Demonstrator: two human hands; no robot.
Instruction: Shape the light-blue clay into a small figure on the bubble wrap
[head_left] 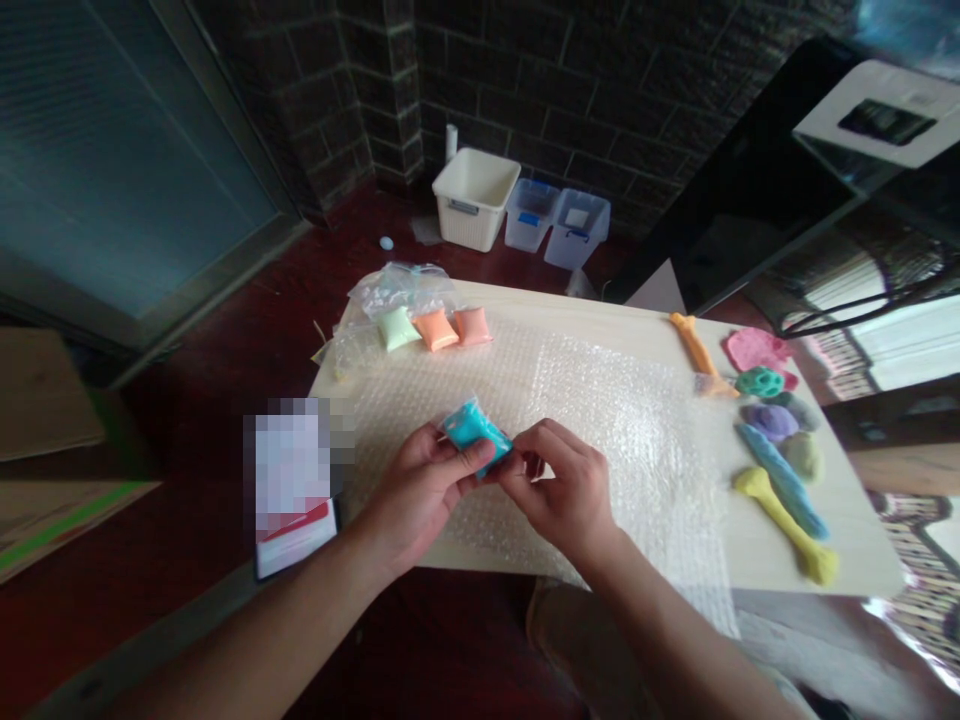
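A small clear packet of teal modelling clay is held above the middle of the table. My left hand is closed around its left side, thumb on top. With bent fingers, my right hand pinches the packet's right-hand end; the fingertips partly hide that edge. Bubble wrap lies under both hands. Beyond them sit three more packets, pale green, orange and salmon pink, in a row beside crumpled clear plastic bags.
Along the table's right side lie shaped clay pieces: an orange bone, a yellow bone, a blue stick, a pink piece and several lumps. A white bin and two clear boxes stand on the floor beyond the table.
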